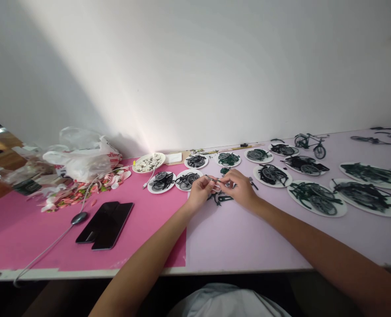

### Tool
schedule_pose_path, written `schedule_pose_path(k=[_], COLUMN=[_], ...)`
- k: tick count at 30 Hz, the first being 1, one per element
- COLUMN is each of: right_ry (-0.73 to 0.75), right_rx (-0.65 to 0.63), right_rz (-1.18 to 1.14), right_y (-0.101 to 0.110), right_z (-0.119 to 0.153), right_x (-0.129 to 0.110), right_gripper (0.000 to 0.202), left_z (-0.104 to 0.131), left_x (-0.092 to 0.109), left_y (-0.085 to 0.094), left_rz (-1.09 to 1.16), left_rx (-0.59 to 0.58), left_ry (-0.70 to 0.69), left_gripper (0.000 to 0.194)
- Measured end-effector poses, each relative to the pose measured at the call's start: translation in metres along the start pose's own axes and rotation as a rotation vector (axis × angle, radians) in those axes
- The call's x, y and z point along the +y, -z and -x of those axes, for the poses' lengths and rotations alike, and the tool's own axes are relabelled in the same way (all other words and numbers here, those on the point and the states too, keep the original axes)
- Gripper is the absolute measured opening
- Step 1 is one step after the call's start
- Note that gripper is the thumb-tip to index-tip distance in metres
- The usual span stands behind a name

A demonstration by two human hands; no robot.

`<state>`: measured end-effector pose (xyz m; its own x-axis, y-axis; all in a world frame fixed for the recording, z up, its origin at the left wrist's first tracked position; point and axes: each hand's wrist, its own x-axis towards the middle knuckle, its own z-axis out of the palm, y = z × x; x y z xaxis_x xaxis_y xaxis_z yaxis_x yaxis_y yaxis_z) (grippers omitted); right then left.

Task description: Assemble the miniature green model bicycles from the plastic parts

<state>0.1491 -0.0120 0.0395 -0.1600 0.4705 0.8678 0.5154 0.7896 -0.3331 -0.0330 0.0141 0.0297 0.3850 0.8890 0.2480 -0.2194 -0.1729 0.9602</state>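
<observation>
My left hand (198,193) and my right hand (240,187) meet above the lilac part of the table, fingers pinched. Between the fingertips is a small, thin dark part (215,179); its exact kind is too small to make out. Loose black model bicycle parts (224,198) lie just below the hands, partly hidden by them. A plate of black wheels and frames (189,180) stands just left of my left hand. Beyond my hands is a plate of dark green parts (227,159).
Several more plates of bicycle parts (317,198) fill the right side. An assembled model bicycle (311,144) stands by the wall. At left are two phones (111,226), a cable with a dark oval control (79,218), pink petals (83,189) and a plastic bag (83,156).
</observation>
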Motion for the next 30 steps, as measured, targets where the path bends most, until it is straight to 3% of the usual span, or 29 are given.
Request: schedule_pose_path(k=[10, 18, 30], right_ry=[0.013, 0.021, -0.029], right_rx=[-0.005, 0.046, -0.042], right_rz=[0.009, 0.026, 0.007], right_y=[0.001, -0.001, 0.0], right_z=[-0.001, 0.0, 0.002], right_x=[-0.002, -0.001, -0.001], right_gripper=[0.015, 0.012, 0.012], left_z=[0.001, 0.004, 0.007], left_x=[0.002, 0.014, 0.022], left_y=[-0.001, -0.008, -0.013], left_rz=[0.017, 0.066, -0.088], left_rx=[-0.001, 0.024, 0.07], left_ry=[0.02, 0.204, 0.125], left_gripper=[0.058, 0.049, 0.041])
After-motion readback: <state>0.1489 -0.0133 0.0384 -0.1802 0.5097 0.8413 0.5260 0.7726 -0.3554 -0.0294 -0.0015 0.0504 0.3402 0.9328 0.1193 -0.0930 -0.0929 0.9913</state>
